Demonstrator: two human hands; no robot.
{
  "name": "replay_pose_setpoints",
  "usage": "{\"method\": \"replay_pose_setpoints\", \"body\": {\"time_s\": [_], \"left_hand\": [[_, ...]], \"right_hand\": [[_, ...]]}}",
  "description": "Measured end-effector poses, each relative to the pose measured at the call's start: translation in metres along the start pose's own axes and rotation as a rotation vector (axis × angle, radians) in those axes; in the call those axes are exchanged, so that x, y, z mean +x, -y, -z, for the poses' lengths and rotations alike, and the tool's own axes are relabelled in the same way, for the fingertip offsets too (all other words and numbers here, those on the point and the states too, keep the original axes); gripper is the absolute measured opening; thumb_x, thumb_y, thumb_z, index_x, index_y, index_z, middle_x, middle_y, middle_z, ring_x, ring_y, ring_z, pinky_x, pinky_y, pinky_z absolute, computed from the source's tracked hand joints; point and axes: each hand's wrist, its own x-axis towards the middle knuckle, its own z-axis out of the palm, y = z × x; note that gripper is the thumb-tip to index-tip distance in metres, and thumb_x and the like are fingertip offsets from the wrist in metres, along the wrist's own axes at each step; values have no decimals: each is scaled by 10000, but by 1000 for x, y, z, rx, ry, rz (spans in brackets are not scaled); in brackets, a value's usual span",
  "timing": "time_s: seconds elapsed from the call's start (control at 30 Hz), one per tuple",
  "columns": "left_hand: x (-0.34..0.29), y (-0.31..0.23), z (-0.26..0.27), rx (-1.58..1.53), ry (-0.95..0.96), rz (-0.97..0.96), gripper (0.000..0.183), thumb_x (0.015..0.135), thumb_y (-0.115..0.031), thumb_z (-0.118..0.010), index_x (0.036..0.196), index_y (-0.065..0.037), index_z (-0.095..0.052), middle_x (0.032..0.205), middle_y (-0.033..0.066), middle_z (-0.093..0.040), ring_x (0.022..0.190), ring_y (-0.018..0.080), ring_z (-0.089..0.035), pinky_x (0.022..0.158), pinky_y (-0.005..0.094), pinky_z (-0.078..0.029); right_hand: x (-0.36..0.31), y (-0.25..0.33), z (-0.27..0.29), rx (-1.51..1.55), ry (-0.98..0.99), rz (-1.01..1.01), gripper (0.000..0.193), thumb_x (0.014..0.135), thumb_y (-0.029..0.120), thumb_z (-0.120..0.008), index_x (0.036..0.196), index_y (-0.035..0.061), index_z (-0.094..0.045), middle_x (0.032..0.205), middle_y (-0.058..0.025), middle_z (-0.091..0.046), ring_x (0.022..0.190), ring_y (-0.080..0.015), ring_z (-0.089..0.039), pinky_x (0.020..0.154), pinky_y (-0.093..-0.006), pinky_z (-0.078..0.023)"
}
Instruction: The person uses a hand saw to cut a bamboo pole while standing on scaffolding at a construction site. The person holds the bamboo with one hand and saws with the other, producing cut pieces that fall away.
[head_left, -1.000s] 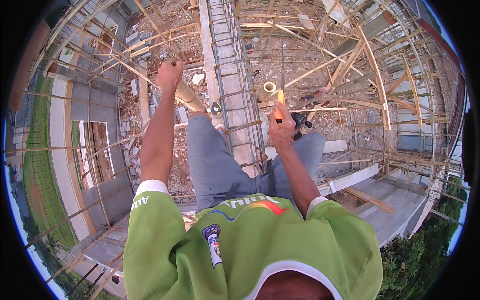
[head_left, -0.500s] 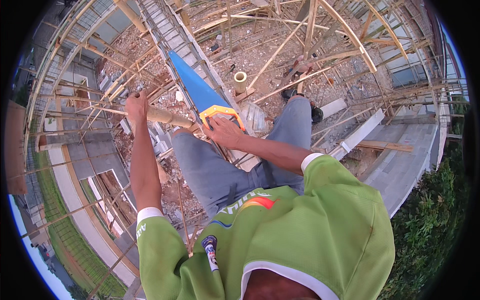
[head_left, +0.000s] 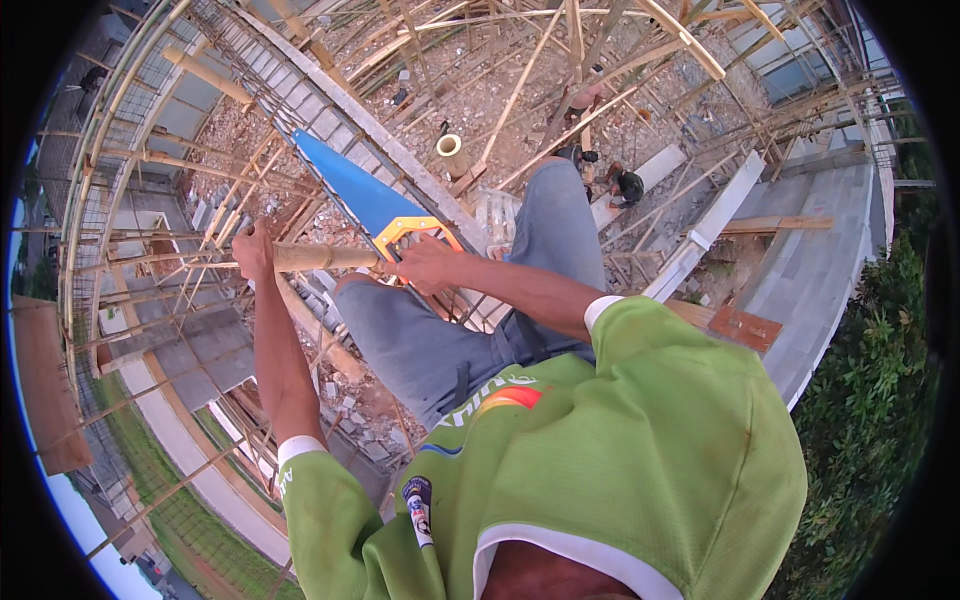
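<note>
1. Handsaw [head_left: 360, 190], with a blue blade and an orange-yellow handle: we see it left of and above the centre of the frame, the blade slanting toward the upper left.
2. Right hand [head_left: 432, 264]: near the centre, we find it wrapped around the handsaw's handle, its back turned toward us.
3. Left hand [head_left: 253, 250]: left of centre, we see it curled into a fist over the left end of a bamboo pole [head_left: 325, 257]; we cannot make out every finger.
4. The bamboo pole runs nearly level, its right end just beside the handsaw's handle; whether the two touch, we cannot tell.
5. In the middle we see grey trousers [head_left: 420, 350], knees apart, and below them a green shirt [head_left: 640, 430].
6. Beyond the blade, we see a steel-bar cage [head_left: 265, 75] running down from the upper left, and a yellowish tube [head_left: 450, 146] at upper centre.
7. At lower right, we see dark green foliage [head_left: 850, 400].
</note>
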Motion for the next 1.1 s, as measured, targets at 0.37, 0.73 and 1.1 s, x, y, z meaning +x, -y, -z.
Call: {"method": "replay_pose_setpoints", "body": {"time_s": [0.37, 0.73, 1.1], "left_hand": [[11, 9, -8, 18, -4, 24, 434, 781, -440, -623, 1058, -142, -776, 1063, 198, -730, 994, 393, -677, 897, 515, -509], [27, 18, -31, -43, -24, -47, 427, 807, -460, -656, 1024, -113, -777, 994, 163, -737, 969, 352, -681, 877, 498, -504], [23, 6, -12, 69, 102, 34, 414, 804, -425, -648, 1040, -104, -761, 1080, 188, -718, 1026, 369, -691, 884, 495, -554]], "right_hand": [[-23, -1, -17, 9, -387, 66, 768, 759, 107, -697, 1481, 135, -436, 1118, -133, -613, 1143, -321, -566, 921, -452, -435], [-191, -24, 24, 370, -1016, -170, 532, 838, 10, -649, 1362, 3, -554, 1273, -188, -592, 1169, -366, -572, 1005, -449, -455], [-210, -36, -10, 445, -1133, -420, 459, 993, 78, -516, 1420, -82, -472, 1392, -259, -532, 1235, -344, -569, 1077, -460, -431]]}}
